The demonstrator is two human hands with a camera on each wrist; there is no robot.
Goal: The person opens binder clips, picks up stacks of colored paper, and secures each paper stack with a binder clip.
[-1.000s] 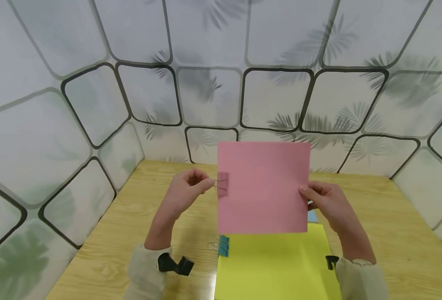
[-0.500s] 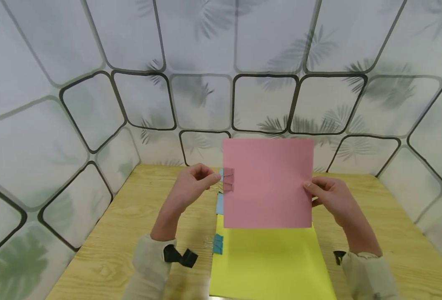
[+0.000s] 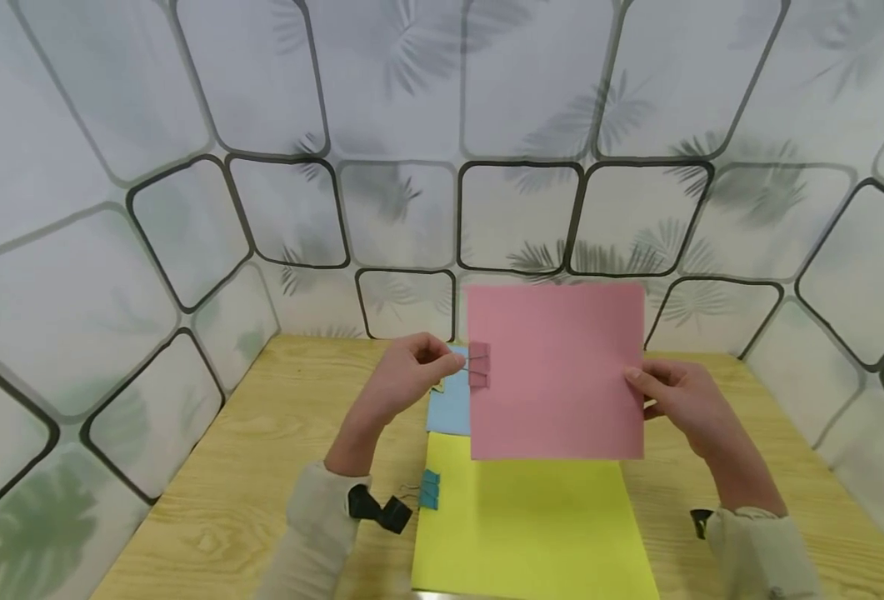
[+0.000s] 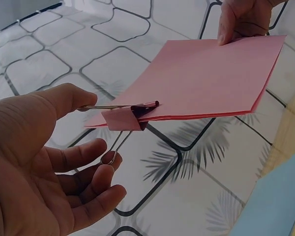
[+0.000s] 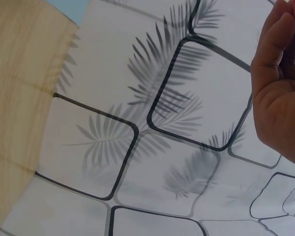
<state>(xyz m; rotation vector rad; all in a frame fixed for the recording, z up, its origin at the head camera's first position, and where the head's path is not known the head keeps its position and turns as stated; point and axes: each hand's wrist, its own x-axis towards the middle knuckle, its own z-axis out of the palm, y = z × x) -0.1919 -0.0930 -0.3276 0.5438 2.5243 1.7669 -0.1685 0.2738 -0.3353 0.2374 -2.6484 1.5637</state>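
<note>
A pad of pink paper sheets (image 3: pixel 557 375) is held up in the head view. My left hand (image 3: pixel 419 371) pinches the wire handles of a pink binder clip (image 3: pixel 479 365) on the pad's left edge. In the left wrist view the thumb presses the upper handle and the fingers touch the lower one; the clip (image 4: pixel 125 118) still sits on the sheets' edge. At the pad's right edge my right hand (image 3: pixel 677 396) grips the paper, thumb in front and fingers mostly hidden behind. Only part of that hand (image 5: pixel 280 88) shows in the right wrist view.
Yellow paper (image 3: pixel 524 533) with a teal binder clip (image 3: pixel 430 489) on its left edge lies on the wooden table (image 3: pixel 262 483). Behind it is light blue paper (image 3: pixel 447 408), partly covered by the pink pad, with a small yellowish clip (image 3: pixel 438 386). A patterned wall covering (image 3: pixel 404 217) surrounds the table.
Both hands and the pink paper have shifted right relative to the yellow paper. More of the blue paper now shows at the left. Both hands keep their hold.
</note>
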